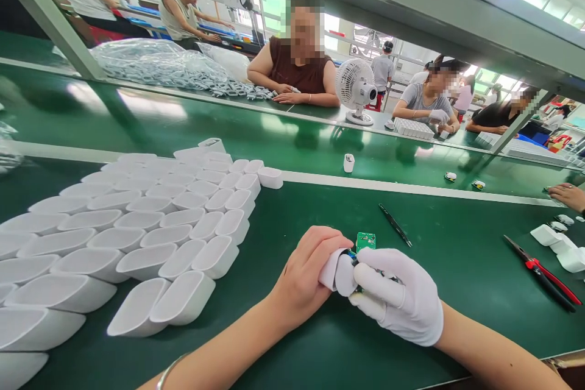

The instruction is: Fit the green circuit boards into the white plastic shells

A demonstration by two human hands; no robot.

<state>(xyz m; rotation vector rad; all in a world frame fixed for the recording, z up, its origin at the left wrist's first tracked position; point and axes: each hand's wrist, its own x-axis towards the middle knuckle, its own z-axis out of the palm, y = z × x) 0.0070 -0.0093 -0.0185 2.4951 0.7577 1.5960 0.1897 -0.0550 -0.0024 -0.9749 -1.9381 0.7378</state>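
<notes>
My left hand [305, 274], bare, is closed around a white plastic housing [328, 274] in front of me. My right hand [402, 295], in a white glove, pinches a small circuit board assembly at the housing's open end; its green edges show between the fingers. A rounded white piece [346, 275] sits between the two hands, and how it joins the rest is hidden. Just beyond the fingers a green circuit board [366, 241] is visible. Black tweezers [395, 225] lie farther back on the green bench [292, 347].
Rows of white housings [150, 222] cover the left side. Red-and-black pliers [543, 274] and more white housings [567, 250] lie right. A white unit [348, 163] and small board parts [450, 177] rest on the green strip beyond. Co-workers sit opposite, near a fan [356, 88].
</notes>
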